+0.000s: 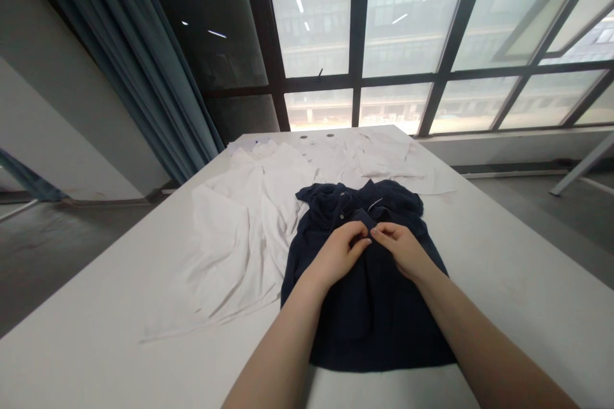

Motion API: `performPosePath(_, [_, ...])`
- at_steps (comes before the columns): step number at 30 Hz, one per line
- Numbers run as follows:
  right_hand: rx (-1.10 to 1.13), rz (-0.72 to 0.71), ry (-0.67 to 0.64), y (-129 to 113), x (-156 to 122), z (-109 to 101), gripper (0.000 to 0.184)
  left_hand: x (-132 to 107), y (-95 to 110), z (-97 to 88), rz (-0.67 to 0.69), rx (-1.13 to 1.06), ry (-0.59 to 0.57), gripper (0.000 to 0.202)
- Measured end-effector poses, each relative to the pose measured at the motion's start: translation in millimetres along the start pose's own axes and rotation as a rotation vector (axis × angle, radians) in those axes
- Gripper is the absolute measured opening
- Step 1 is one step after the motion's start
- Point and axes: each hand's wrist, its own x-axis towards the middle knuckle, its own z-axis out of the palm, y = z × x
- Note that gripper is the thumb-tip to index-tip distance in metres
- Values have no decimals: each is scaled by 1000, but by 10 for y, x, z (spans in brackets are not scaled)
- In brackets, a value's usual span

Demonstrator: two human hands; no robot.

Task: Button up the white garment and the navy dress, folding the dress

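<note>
Navy shirt (355,319) lies on the worktop (522,268), its lower part laid fairly flat, its collar end (396,198) bunched and seemingly unarranged, left hand (341,250) and right hand (404,249) each with grip pinched on its front.

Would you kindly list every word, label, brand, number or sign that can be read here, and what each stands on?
There is no readable text in this view.
Navy collared shirt: a thin pale strip shows near the collar, too small to tell whether it is a label.
White garments: no lettering can be made out.
Windows: the view beyond is too blurred to read any sign.
</note>
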Motion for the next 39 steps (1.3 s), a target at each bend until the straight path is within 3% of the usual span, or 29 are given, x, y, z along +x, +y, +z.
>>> performPosePath(4, [191,114,13,58,17,28,23,6,0,31,8,12,26,6])
performPosePath(8, [419,306,-125,73,13,55,20,9,-16,62,16,-63,79,8])
performPosePath(12, [454,390,-70,58,50,5,13,24,-95,11,-74,-320,298,11])
performPosePath(14, [410,339,45,49,89,-71,13,24,-149,-77,-113,-485,466,13])
performPosePath(18, [288,49,265,-86,105,-298,18,-45,-195,-391,-75,-720,788,16])
performPosePath(20, [207,-84,287,-242,38,-391,21,-127,-143,-580,-33,-782,856,17])
performPosePath(22, [122,-157,268,-419,-82,-425,21,-232,-30,-731,-22,-802,802,17])
performPosePath(24, [31,-142,187,-555,-231,-385,20,-343,123,-788,-65,-782,602,17])
performPosePath(28, [-312,-4,-193,-532,-509,-152,20,-543,342,-565,-171,-499,-17,12])
performPosePath(30, [-507,18,-401,-408,-598,-50,21,-618,320,-392,-151,-290,-328,14])
performPosePath(32, [-642,37,-570,-293,-627,-26,24,-647,210,-299,-136,-144,-547,19])
performPosePath(33, [-683,56,-628,-259,-609,-49,26,-633,133,-304,-142,-108,-588,22])
performPosePath(35, [-709,109,-681,-256,-493,-163,30,-527,-42,-421,-173,-115,-554,28])
performPosePath(37, [-672,139,-630,-318,-258,-342,31,-308,-229,-641,-204,-202,-440,30])
performPosePath(39, [-645,123,-479,-395,77,-551,32,5,-421,-887,-238,-312,-309,33])
